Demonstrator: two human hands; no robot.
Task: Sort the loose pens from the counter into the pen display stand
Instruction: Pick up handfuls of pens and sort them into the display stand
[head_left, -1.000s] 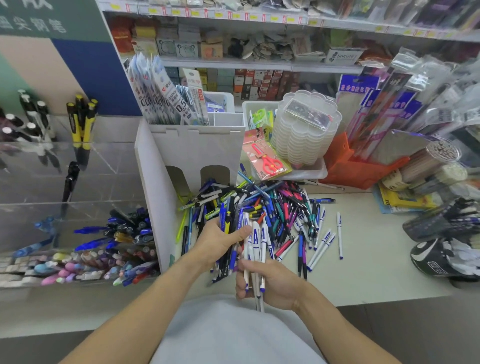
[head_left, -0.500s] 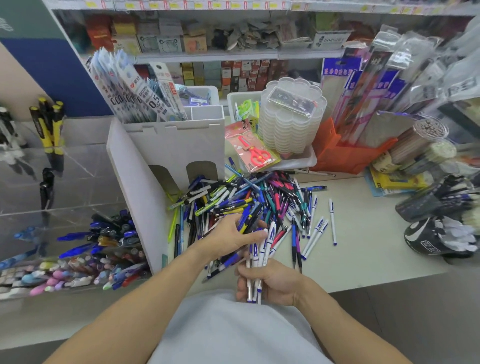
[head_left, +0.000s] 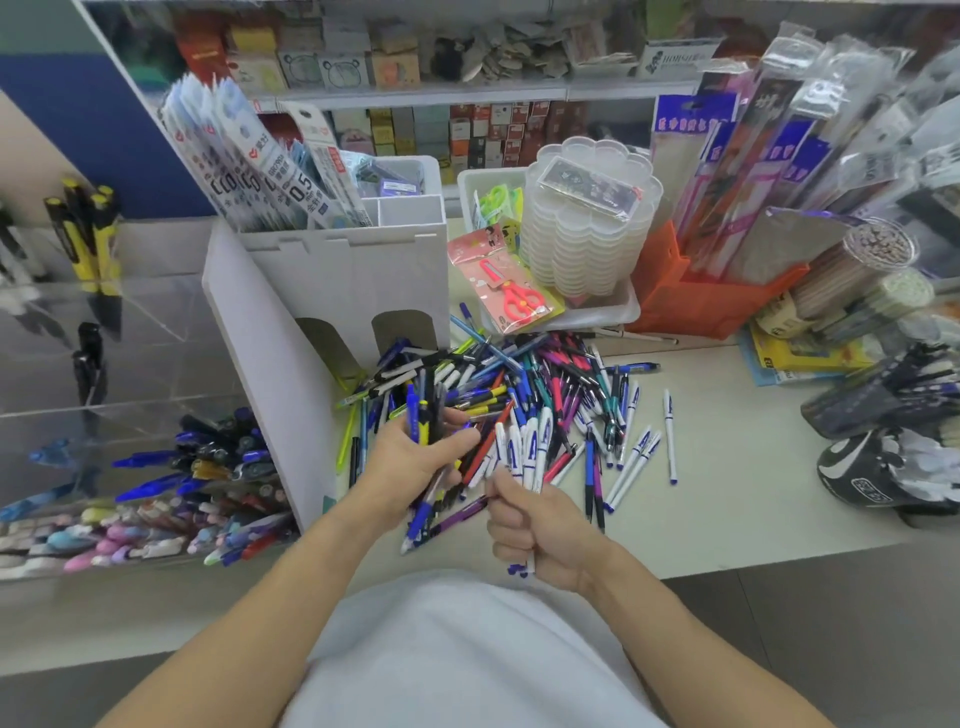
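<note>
R hand (head_left: 540, 535) fist-clamps a bundle of white pens w/ blue caps (head_left: 524, 452), probably collecting matching ones. L hand (head_left: 410, 462) curls round mixed dark pens (head_left: 423, 415) above the pen pile (head_left: 545, 384) on the counter (head_left: 727, 493). Clear acrylic display stand (head_left: 130, 364) sits left, behind white divider (head_left: 260, 374).

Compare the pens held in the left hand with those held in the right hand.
The left hand grips a mixed bunch of dark, blue and yellow pens, splayed at angles. The right hand grips white pens with blue caps, all one kind, packed roughly parallel. Both bunches are held above the counter beside the loose pile.
</note>
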